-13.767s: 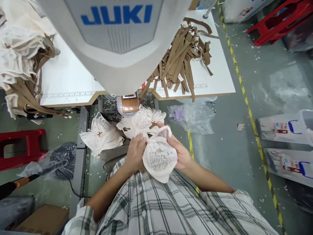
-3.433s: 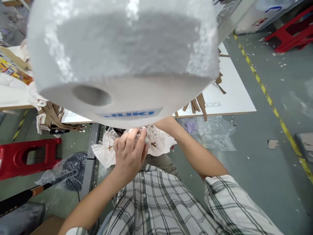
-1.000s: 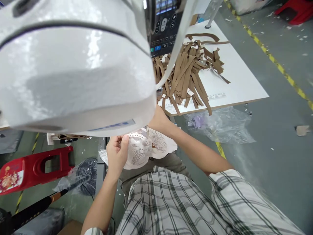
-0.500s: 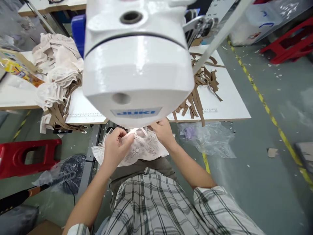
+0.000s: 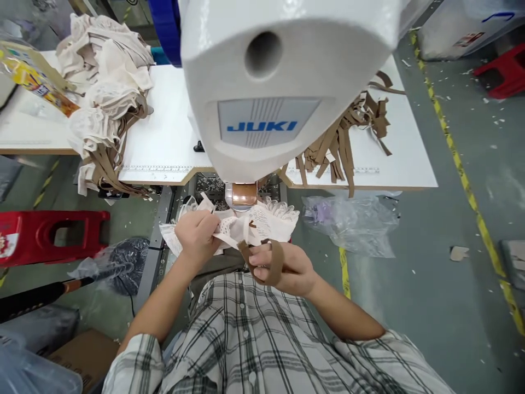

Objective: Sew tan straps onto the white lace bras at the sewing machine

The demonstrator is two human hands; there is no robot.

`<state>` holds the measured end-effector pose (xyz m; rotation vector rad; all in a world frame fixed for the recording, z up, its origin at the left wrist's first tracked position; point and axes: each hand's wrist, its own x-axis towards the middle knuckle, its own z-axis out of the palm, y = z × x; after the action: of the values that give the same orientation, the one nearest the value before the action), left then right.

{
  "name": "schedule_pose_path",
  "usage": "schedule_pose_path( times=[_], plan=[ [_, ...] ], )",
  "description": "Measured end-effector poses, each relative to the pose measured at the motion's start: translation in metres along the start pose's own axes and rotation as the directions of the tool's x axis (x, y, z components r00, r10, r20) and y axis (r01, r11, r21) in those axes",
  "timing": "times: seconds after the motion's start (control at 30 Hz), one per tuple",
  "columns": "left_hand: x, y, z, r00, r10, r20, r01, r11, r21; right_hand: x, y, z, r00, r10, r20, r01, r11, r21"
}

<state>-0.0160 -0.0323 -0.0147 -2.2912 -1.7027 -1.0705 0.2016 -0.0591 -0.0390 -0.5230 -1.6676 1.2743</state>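
Observation:
My left hand [image 5: 197, 232] is closed on the edge of a white lace garment [image 5: 268, 221] below the sewing machine head [image 5: 283, 87]. My right hand [image 5: 283, 268] is palm up, its fingers curled round a brown strap [image 5: 276, 262] that loops over them. One end of the strap lies close to the garment's lower edge; whether the two are joined I cannot tell. Just behind the garment is the machine's copper-coloured and metal arm end [image 5: 244, 195].
Brown straps [image 5: 344, 142] lie on the white table [image 5: 410, 158] at right. White garments [image 5: 109, 87] and a yellow packet [image 5: 39, 82] are at left. A plastic bag [image 5: 353, 224] hangs below the right table edge. A red stool [image 5: 74, 219] stands at left.
My right hand has come down and toward my body from under the machine head, turned palm up, with the brown strap now visible. The view has shifted, showing the machine's arm end.

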Motion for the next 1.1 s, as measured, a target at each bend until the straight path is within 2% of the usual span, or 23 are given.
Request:
schedule_pose_path(
  times=[0.07, 0.13, 0.2, 0.27, 0.3, 0.33, 0.37, 0.4, 0.43, 0.47, 0.5, 0.53, 0.57, 0.6, 0.63, 0.67, 0.77, 0.9, 1.1],
  plan=[
    [-0.001, 0.0, 0.0, 1.0, -0.008, -0.002, 0.008, 1.0, -0.01, 0.006, -0.006, 0.0, 0.99, -0.142, 0.018, 0.143, 0.99, -0.02],
    [0.0, 0.0, 0.0, 0.999, -0.032, -0.002, 0.032, 0.999, -0.02, 0.009, -0.01, 0.0, 0.973, -0.227, 0.047, 0.23, 0.972, -0.056],
    [0.002, 0.003, -0.004, 0.993, -0.098, 0.059, 0.102, 0.993, -0.067, 0.01, -0.011, -0.003, 0.974, -0.219, 0.053, 0.224, 0.97, -0.1],
    [0.004, 0.009, -0.01, 0.971, -0.135, 0.198, 0.165, 0.976, -0.142, 0.008, -0.004, -0.012, 0.987, -0.157, 0.035, 0.16, 0.974, -0.162],
    [0.004, 0.014, -0.014, 0.939, -0.138, 0.315, 0.21, 0.955, -0.208, 0.005, 0.002, -0.019, 0.995, -0.098, -0.03, 0.09, 0.974, -0.21],
    [0.003, 0.019, -0.018, 0.884, -0.129, 0.45, 0.281, 0.915, -0.291, 0.002, 0.011, -0.028, 0.99, -0.022, -0.139, -0.014, 0.967, -0.254],
    [0.001, 0.024, -0.021, 0.807, -0.112, 0.579, 0.383, 0.846, -0.37, -0.003, 0.021, -0.038, 0.964, 0.061, -0.259, -0.137, 0.949, -0.285],
    [-0.003, 0.029, -0.023, 0.72, -0.098, 0.687, 0.51, 0.746, -0.429, -0.009, 0.032, -0.048, 0.917, 0.159, -0.366, -0.274, 0.917, -0.29],
    [-0.007, 0.033, -0.024, 0.634, -0.092, 0.768, 0.643, 0.615, -0.457, -0.017, 0.043, -0.056, 0.877, 0.266, -0.401, -0.396, 0.872, -0.287],
    [-0.012, 0.038, -0.023, 0.568, -0.097, 0.818, 0.751, 0.469, -0.465, -0.025, 0.054, -0.063, 0.855, 0.383, -0.35, -0.487, 0.825, -0.287],
    [-0.017, 0.041, -0.022, 0.528, -0.117, 0.841, 0.819, 0.333, -0.467, -0.034, 0.063, -0.068, 0.841, 0.498, -0.213, -0.541, 0.79, -0.289],
    [-0.021, 0.044, -0.019, 0.501, -0.139, 0.854, 0.858, 0.209, -0.469, -0.043, 0.072, -0.07, 0.803, 0.596, -0.027, -0.577, 0.763, -0.292],
    [-0.024, 0.046, -0.017, 0.477, -0.155, 0.865, 0.879, 0.104, -0.466, -0.051, 0.079, -0.069, 0.739, 0.658, 0.141, -0.607, 0.743, -0.282],
    [-0.026, 0.047, -0.014, 0.453, -0.157, 0.877, 0.89, 0.021, -0.456, -0.058, 0.084, -0.067, 0.678, 0.689, 0.257, -0.637, 0.725, -0.261],
    [-0.027, 0.047, -0.013, 0.431, -0.151, 0.89, 0.897, -0.036, -0.441, -0.063, 0.088, -0.064, 0.637, 0.703, 0.316, -0.663, 0.709, -0.241],
    [-0.027, 0.046, -0.012, 0.414, -0.14, 0.9, 0.902, -0.067, -0.426, -0.067, 0.091, -0.06, 0.621, 0.712, 0.326, -0.678, 0.698, -0.232],
    [-0.025, 0.042, -0.015, 0.399, -0.107, 0.911, 0.912, -0.056, -0.406, -0.071, 0.098, -0.05, 0.618, 0.736, 0.277, -0.693, 0.676, -0.25],
    [-0.026, 0.036, -0.02, 0.435, -0.072, 0.898, 0.899, -0.029, -0.438, -0.064, 0.102, -0.045, 0.614, 0.736, 0.285, -0.708, 0.673, -0.212],
    [-0.031, 0.035, -0.019, 0.472, -0.084, 0.877, 0.88, -0.011, -0.475, -0.06, 0.095, -0.051, 0.663, 0.736, 0.139, -0.733, 0.676, -0.083]
  ],
)
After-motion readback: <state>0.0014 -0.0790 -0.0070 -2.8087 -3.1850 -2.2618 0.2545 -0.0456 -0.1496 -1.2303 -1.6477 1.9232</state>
